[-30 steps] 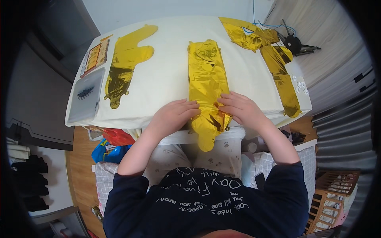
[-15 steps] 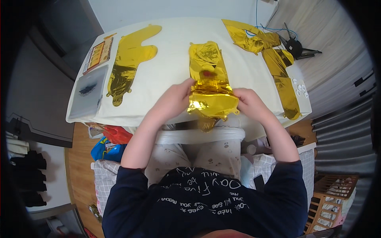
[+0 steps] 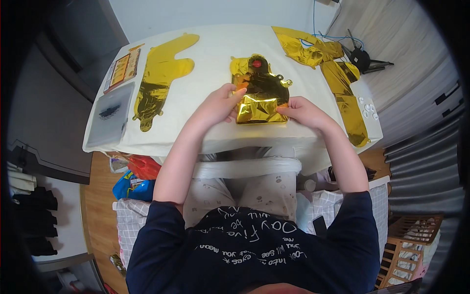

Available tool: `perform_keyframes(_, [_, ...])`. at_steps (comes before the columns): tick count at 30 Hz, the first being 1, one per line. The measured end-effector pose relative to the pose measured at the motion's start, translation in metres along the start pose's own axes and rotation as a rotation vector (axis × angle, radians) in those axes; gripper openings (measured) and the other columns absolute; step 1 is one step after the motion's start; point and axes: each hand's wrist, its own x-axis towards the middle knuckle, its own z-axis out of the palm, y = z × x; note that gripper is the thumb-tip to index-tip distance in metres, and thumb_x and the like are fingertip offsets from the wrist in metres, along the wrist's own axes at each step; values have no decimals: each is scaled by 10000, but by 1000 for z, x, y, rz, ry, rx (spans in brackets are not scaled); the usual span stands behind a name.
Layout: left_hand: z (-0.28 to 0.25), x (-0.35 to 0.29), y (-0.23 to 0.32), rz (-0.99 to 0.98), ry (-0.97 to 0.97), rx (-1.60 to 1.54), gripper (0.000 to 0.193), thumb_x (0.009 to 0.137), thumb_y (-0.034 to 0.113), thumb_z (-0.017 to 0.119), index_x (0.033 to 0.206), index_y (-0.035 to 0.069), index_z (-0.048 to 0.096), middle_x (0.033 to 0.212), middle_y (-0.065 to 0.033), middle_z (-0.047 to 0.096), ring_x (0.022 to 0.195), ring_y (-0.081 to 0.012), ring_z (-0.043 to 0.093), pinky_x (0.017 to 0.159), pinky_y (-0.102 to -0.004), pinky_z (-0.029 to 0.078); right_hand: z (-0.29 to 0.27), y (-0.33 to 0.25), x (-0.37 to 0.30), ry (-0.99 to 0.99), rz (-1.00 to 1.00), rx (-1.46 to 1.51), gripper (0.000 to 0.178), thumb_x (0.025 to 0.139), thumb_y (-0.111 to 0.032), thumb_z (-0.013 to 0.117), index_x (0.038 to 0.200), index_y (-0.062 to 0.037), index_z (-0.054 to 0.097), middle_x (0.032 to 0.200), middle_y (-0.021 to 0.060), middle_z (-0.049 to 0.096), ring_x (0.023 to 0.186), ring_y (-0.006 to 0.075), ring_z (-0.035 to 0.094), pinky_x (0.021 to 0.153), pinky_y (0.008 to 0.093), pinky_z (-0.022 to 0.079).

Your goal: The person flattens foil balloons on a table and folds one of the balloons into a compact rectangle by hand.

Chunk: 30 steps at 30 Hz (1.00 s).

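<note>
A flat gold foil balloon (image 3: 264, 93), folded over on itself, lies at the near middle of the table. Its rounded end with small tabs now points away from me, and a red reflection shows on its shiny surface. My left hand (image 3: 223, 104) pinches its left edge, thumb on top. On the right edge my right hand (image 3: 302, 111) grips the foil between thumb and fingers. The fingers beneath the foil are partly hidden.
Another gold foil balloon (image 3: 159, 78) lies flat at left, beside a clear plastic sleeve (image 3: 110, 115) and a picture card (image 3: 123, 70). More gold foil (image 3: 351, 112) stretches along the right, near white rings (image 3: 368, 108) and a black router (image 3: 362, 60) with cables.
My hands have folded the balloon's near end up and away from me over the rest of it. The piece is now shorter and rests on the table.
</note>
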Motion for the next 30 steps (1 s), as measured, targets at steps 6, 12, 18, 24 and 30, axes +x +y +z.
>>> perform_keyframes(6, [16, -37, -17, 262, 198, 194, 744, 909, 301, 799, 1485, 20, 421, 940, -135, 741, 824, -214, 731, 758, -336, 585, 2, -1, 2, 6, 22, 10, 247, 1035, -255, 652, 952, -33, 721, 762, -74, 592, 668, 28, 460, 601, 243, 402])
perform_keyframes(12, [30, -41, -23, 321, 287, 124, 818, 865, 147, 830, 1535, 33, 374, 1034, -141, 720, 861, -233, 737, 799, -352, 588, 2, 5, 9, 26, 6, 13, 194, 1014, -201, 675, 1056, -14, 699, 795, -57, 631, 707, 37, 524, 634, 229, 440])
perform_keyframes(18, [40, -52, -28, 431, 403, 255, 722, 853, 83, 816, 1482, 34, 464, 1118, -138, 631, 873, -227, 695, 798, -343, 573, 9, -4, 9, 118, 6, -5, 304, 975, -166, 712, 1215, -2, 626, 826, -11, 663, 720, 56, 575, 669, 231, 482])
perform_keyframes(24, [42, -50, -41, 519, 429, 324, 670, 849, 48, 805, 1446, 35, 502, 1094, -134, 617, 884, -225, 685, 802, -351, 562, 9, -5, 11, 128, 8, -38, 299, 965, -170, 723, 1195, -4, 626, 819, 0, 669, 708, 66, 593, 642, 242, 494])
perform_keyframes(30, [24, -50, -39, 594, 381, 447, 577, 898, 122, 773, 1424, 50, 547, 1192, -127, 637, 992, -248, 682, 865, -367, 550, 7, -4, 16, 131, 32, -117, 269, 950, -176, 742, 1136, -12, 638, 789, 3, 658, 672, 75, 582, 618, 249, 491])
